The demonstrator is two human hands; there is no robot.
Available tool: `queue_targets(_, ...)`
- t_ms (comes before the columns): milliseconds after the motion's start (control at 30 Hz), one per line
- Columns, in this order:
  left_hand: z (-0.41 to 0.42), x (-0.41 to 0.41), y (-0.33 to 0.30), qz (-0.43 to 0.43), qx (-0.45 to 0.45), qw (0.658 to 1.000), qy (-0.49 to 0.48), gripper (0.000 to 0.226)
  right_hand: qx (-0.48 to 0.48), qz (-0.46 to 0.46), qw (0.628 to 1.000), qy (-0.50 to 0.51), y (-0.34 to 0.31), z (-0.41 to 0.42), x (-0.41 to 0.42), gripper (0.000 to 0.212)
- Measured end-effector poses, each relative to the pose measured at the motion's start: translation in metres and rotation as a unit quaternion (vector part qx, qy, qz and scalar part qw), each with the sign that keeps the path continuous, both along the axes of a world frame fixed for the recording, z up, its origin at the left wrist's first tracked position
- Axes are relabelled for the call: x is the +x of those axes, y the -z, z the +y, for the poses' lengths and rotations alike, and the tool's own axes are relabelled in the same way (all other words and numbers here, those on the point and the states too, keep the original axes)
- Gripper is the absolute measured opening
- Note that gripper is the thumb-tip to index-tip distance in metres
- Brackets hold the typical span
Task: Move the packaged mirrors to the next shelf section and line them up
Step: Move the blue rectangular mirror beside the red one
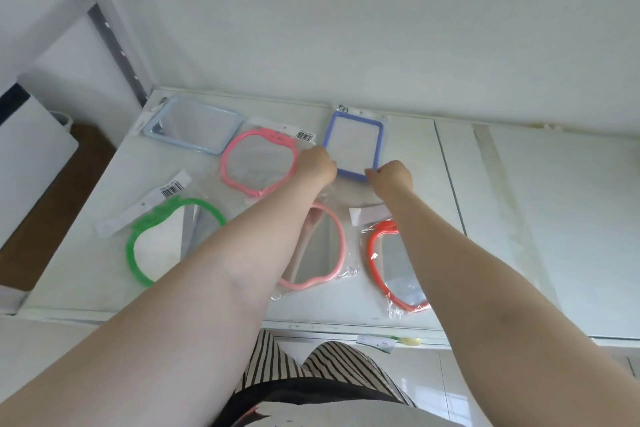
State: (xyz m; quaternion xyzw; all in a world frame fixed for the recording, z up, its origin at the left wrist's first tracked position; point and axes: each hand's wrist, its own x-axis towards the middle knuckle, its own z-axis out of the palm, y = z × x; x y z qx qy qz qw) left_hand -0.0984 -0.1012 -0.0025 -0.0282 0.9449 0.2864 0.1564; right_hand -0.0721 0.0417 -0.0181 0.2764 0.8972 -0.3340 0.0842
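Left hand: the left hand [317,163] reaches to the near left corner of the purple-framed mirror [354,146] — fingers curled at the packet's left edge, apparently pinching it, though the fingertips themselves are hidden behind the knuckles.
Right hand: the right hand [393,173] is at the mirror's near right corner, fingers curled and gripping the lower edge of the frame.
Purple-framed mirror: rectangular, in a clear packet, lying flat near the back of the white shelf [415,163], close to the wall [346,28].
Light blue mirror: the light blue mirror [194,125] is a larger rectangle at the back left of the shelf, turned a little askew.
Pink mirror: the pink mirror [258,163] is apple-shaped and lies between the light blue one and the purple one, a barcode label at its top right.
Front row: the green mirror [166,246] on the left, the pale pink mirror [322,253] in the middle — partly covered by the left forearm — and the red mirror [391,263] on the right, partly under the right forearm; all apple-shaped and in clear packets.
Shelf to the right: a seam [448,177] divides the surface, and the section beyond it holds no mirrors in view.
Below: striped clothing [311,360] shows at the shelf's front edge.
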Motion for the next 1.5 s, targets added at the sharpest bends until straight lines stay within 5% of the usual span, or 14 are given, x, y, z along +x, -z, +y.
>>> queue_targets(200, -0.005, -0.002, -0.002, -0.041, 0.155, 0.981, -0.106, 0.035, -0.138, 0.044, 0.984, 0.104, -0.015, 0.013, 0.009, 0.026)
queue_targets(333, -0.009, 0.01, -0.016, -0.098, 0.352, 0.911, -0.191, 0.014, -0.22, 0.072, 0.963, 0.136, -0.029, 0.014, 0.027, 0.029)
queue_targets(433, -0.013, 0.029, -0.033, -0.096, 0.422, 0.878, -0.203, 0.036, -0.252, 0.097, 0.949, 0.161, -0.041, 0.009, 0.042, 0.011)
queue_targets(533, -0.018, 0.051, -0.048, -0.111, 0.468, 0.854, -0.2, 0.059, -0.301, 0.13, 0.926, 0.185, -0.053, 0.004, 0.062, 0.025)
queue_targets(1133, -0.094, 0.266, -0.047, -0.172, 0.531, 0.828, -0.053, 0.062, -0.347, 0.222, 0.858, 0.308, -0.077, -0.076, 0.321, 0.035)
queue_targets(1500, -0.036, 0.39, -0.034, -0.267, 0.498, 0.822, 0.072, 0.063, -0.327, 0.243, 0.811, 0.42, -0.058, -0.035, 0.485, 0.037)
